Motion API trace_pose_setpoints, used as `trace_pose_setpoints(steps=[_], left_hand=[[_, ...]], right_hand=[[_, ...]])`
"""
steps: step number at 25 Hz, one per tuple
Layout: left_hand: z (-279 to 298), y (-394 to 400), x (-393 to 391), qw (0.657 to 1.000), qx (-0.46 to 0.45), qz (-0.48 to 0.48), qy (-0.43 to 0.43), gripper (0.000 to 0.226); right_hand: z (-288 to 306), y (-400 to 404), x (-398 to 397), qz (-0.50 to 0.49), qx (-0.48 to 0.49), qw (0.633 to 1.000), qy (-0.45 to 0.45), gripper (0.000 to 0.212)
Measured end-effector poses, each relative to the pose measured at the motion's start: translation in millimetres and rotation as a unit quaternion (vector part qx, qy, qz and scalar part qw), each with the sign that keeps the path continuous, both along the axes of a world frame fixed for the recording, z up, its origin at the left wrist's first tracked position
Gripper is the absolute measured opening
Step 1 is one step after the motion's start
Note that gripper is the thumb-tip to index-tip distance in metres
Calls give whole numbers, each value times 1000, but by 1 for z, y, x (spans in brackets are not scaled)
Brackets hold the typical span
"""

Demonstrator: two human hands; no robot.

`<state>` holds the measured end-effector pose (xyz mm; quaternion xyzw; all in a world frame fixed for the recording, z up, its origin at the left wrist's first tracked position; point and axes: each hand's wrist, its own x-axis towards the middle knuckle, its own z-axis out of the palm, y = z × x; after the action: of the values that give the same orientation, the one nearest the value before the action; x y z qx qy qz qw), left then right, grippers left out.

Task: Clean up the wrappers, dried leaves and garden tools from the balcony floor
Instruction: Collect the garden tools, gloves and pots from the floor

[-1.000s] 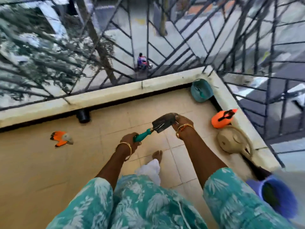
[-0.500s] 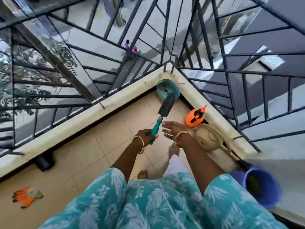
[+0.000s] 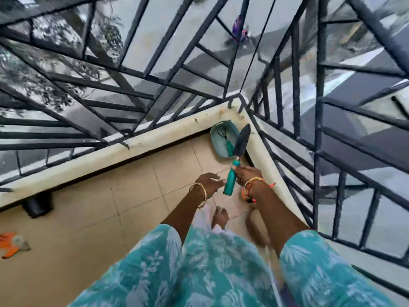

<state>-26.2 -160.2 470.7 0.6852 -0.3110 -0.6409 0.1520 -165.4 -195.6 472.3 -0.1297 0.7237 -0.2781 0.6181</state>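
Trowel, centre right of frame: long axis near vertical, blade tip toward the balcony corner, above the one teal basket. Dark blade, teal handle. Right hand grips the handle's upper part; left hand beside it, fingers relaxed, empty. One hand rake in basket; one orange glove, lower left.

I count one trowel in my right hand, while my left hand holds nothing: two hands. One teal basket in the corner holds one hand rake. One orange glove lies on the floor. One black pot stands by the ledge. I see one bare foot.
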Motion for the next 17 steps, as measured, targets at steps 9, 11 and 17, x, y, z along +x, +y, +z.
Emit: trace_pose_setpoints(steps=[9,11,17], left_hand=[[-148,-162,20,986,24,5,-165,21],[-210,-190,17,985,19,17,-168,20],[-371,-253,-3,988,68,44,-135,30]], right_hand=[[-153,-174,-29,81,42,980,175,29],[-224,-204,-28,112,50,971,204,26],[-372,-266,-16,129,2,945,302,28]])
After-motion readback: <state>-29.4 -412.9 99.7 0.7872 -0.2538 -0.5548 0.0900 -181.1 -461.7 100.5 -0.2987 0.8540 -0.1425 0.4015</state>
